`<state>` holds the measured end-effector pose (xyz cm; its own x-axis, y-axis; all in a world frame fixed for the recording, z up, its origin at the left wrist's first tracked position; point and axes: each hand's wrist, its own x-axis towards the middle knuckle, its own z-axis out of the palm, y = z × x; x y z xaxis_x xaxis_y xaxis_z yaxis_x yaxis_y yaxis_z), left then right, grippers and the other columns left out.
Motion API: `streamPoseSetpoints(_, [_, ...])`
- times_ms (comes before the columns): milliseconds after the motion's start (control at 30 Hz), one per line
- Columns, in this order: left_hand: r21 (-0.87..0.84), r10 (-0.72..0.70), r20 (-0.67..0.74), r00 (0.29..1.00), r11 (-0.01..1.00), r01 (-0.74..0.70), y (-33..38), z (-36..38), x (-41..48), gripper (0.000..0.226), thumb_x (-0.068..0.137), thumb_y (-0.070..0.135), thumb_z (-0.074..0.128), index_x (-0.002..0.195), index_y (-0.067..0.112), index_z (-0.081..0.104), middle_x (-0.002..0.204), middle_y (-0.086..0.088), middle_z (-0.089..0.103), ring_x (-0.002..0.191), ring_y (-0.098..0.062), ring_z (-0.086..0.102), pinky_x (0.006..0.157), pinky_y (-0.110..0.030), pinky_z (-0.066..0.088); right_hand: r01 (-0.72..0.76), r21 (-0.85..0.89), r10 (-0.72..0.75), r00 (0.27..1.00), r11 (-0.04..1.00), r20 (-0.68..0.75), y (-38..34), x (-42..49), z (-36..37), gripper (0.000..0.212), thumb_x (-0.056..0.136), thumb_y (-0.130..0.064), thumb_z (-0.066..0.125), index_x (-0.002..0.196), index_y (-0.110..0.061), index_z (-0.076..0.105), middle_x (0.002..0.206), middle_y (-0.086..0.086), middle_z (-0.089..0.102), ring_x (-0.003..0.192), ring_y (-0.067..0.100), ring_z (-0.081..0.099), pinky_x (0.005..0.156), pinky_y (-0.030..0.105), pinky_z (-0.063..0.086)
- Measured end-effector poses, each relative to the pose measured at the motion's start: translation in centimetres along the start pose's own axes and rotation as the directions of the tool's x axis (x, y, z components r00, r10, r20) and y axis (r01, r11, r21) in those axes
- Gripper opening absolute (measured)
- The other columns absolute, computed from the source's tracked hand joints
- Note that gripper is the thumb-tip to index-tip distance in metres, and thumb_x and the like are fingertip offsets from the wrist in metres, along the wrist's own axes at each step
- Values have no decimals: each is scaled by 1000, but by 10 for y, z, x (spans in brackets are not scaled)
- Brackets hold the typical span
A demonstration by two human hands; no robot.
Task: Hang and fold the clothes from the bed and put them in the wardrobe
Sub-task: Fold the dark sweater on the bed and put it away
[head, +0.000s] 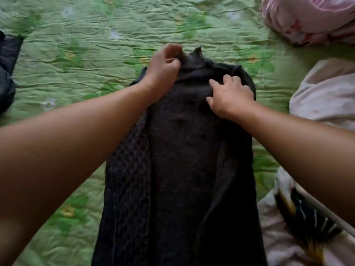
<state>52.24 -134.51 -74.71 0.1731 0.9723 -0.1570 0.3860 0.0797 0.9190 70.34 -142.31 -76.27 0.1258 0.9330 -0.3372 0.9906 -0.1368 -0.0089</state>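
— Green quilted bedspread (76, 60), crinkled all over and printed with leaves and small flowers, fills our head view. What do we have lying on it?

— We have a dark knitted garment (182, 150) down the middle, lengthwise towards us. Its weave is coarse and nubbly, with a looser, open-mesh strip along its left side.

— And our hands?

— Our left hand (165, 68) pinches the far upper edge of the knit, fingers curled tight on a raised fold. Our right hand (230, 95) lies on top of the fabric just beside it, fingers spread and barely bent, pressing down and gripping nothing.

— What do we see around it?

— At the far right, a glossy pink bundle (311, 18); below it, pale rumpled cloth (326, 93) and a black-and-yellow printed fabric (299, 214). Another dark garment (7, 70) lies at the left edge.
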Motion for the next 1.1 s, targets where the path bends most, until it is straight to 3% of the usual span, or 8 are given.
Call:
streamPoseSetpoints(133, [661, -21, -44, 999, 749, 45, -38, -34, 8, 41, 86, 20, 54, 125, 28, 64, 134, -9, 55, 125, -29, 51, 107, -41, 42, 263, 156, -227, 950, 952, -213, 11, 18, -10, 41, 89, -14, 52, 128, -18, 59, 142, 14, 46, 133, 38, 41, 106, 46, 43])
streamPoseSetpoints(267, [612, -183, -9, 983, 776, 151, -72, -67, 9, 37, 94, 23, 55, 130, 30, 61, 132, -15, 51, 123, -30, 54, 111, -37, 40, 72, 560, 143, 933, 825, -331, 32, 33, -14, 43, 73, -15, 43, 95, -35, 74, 123, 10, 61, 119, 35, 52, 100, 39, 44])
streamPoseSetpoints(400, [346, -166, 50, 985, 928, 139, -75, -81, 1, 29, 99, 14, 48, 118, 26, 66, 92, -1, 66, 64, -15, 51, 51, -20, 40, -86, 935, 121, 992, 343, 47, 48, 36, -16, 45, 60, -3, 46, 83, -26, 76, 92, 13, 61, 80, 27, 53, 67, 31, 43])
streamPoseSetpoints(500, [360, -189, 111, 976, 923, 138, -73, -84, 2, 38, 94, 5, 46, 120, 23, 67, 113, -6, 71, 41, -4, 42, 37, -15, 30, 6, 738, -89, 993, 675, 74, 41, 39, -11, 44, 83, -2, 63, 117, -30, 69, 112, 8, 64, 88, 19, 59, 69, 20, 48])
streamPoseSetpoints(600, [498, -141, 119, 983, 865, 64, -70, -89, 5, 32, 87, 4, 54, 106, 27, 66, 114, -12, 67, 78, -15, 64, 61, -19, 47, 87, 311, -111, 992, 947, 60, 34, 59, -7, 42, 91, -26, 69, 133, -31, 61, 133, 14, 59, 119, 32, 57, 98, 33, 48])
streamPoseSetpoints(767, [690, -30, -88, 996, 719, 83, -81, -96, 13, 36, 87, 7, 57, 120, 16, 66, 124, -15, 63, 115, -33, 59, 98, -36, 47, -7, 103, 0, 997, 995, 74, 32, 76, 1, 55, 97, -41, 59, 148, -34, 40, 141, 27, 41, 131, 46, 42, 110, 48, 40])
streamPoseSetpoints(967, [609, -25, -72, 997, 791, 64, -108, -94, -32, 72, 94, 26, 59, 156, 30, 23, 132, -21, 47, 124, -35, 47, 111, -40, 36, -142, 555, 198, 979, 820, -42, 36, 31, 22, 84, 94, -54, 58, 157, -43, 3, 143, 30, 43, 130, 44, 47, 111, 42, 36])
streamPoseSetpoints(1100, [763, 103, 63, 993, 636, -115, -145, -103, -104, 70, 94, 50, 42, 157, 28, 23, 142, -18, 41, 130, -38, 42, 112, -47, 36, -134, 512, 231, 964, 848, -131, 55, -16, 39, 78, 93, -57, 56, 156, -22, 25, 141, 27, 45, 129, 44, 46, 109, 46, 37])
